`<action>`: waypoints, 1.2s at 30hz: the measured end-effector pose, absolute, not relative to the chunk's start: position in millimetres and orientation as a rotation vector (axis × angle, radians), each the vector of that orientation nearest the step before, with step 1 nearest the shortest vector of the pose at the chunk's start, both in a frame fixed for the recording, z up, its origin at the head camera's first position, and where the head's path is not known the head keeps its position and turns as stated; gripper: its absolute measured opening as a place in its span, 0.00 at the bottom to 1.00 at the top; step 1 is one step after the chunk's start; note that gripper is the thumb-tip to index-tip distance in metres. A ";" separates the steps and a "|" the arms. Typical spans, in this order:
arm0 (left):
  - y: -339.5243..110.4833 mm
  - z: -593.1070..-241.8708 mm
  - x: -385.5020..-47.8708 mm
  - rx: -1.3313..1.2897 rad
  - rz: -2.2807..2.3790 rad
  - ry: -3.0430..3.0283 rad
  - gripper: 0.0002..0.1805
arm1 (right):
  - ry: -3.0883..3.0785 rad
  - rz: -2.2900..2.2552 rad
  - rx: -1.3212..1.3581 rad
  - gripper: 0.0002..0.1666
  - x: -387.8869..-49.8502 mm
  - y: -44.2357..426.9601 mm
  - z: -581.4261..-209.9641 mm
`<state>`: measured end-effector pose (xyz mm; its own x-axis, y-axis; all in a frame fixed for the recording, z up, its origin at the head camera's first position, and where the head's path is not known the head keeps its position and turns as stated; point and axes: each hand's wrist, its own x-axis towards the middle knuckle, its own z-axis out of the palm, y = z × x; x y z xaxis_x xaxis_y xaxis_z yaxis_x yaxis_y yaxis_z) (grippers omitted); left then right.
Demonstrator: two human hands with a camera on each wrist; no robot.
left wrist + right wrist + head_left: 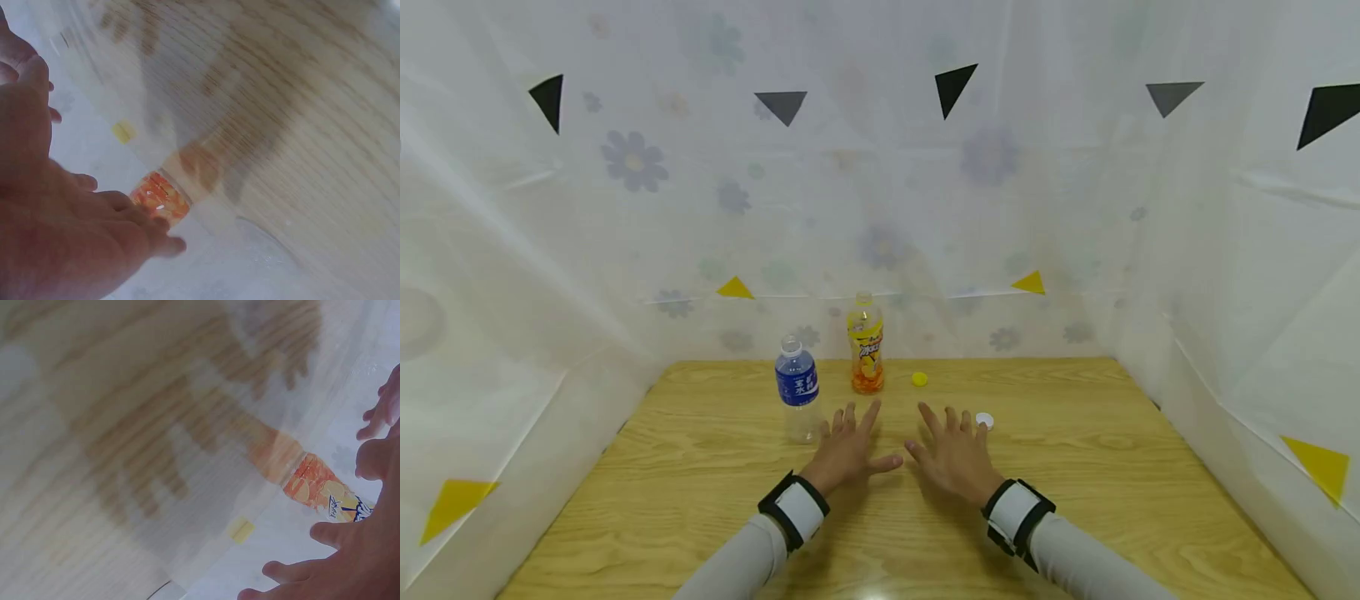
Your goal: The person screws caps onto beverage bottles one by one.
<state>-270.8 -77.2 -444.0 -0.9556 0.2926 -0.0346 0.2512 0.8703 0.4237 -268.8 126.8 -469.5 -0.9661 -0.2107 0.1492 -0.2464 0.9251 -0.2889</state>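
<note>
My left hand (848, 454) is over the table with its fingers spread and nothing in it. Just beyond its fingertips, on the left, stands a clear water bottle (797, 387) with a blue label and an uncapped mouth. My right hand (957, 458) is spread in the same way, thumb towards the left one, also holding nothing. A white bottle cap (985, 421) lies by its outer fingers. Farther back an uncapped drink bottle (867, 350) with a yellow and orange label stands upright, and a yellow cap (919, 379) lies to its right.
The wooden table (1112, 467) has a glossy top that mirrors the hands in both wrist views. A white flowered sheet (880, 192) hangs behind it and along both sides, with black, grey and yellow triangles on it.
</note>
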 end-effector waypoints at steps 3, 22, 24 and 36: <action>-76.3 -445.4 -275.9 0.457 0.685 2.989 0.48 | -2.936 0.419 0.351 0.36 -272.8 126.1 -468.0; -74.7 -384.9 -298.8 0.809 0.636 3.444 0.10 | -2.694 0.419 0.494 0.12 -288.3 135.5 -462.1; -80.5 -365.4 -304.2 0.809 0.775 3.512 0.07 | -2.697 0.429 0.499 0.12 -287.6 135.8 -460.7; -156.2 -300.9 -308.9 0.171 1.915 3.505 0.20 | -2.679 0.411 0.529 0.12 -285.3 132.8 -459.4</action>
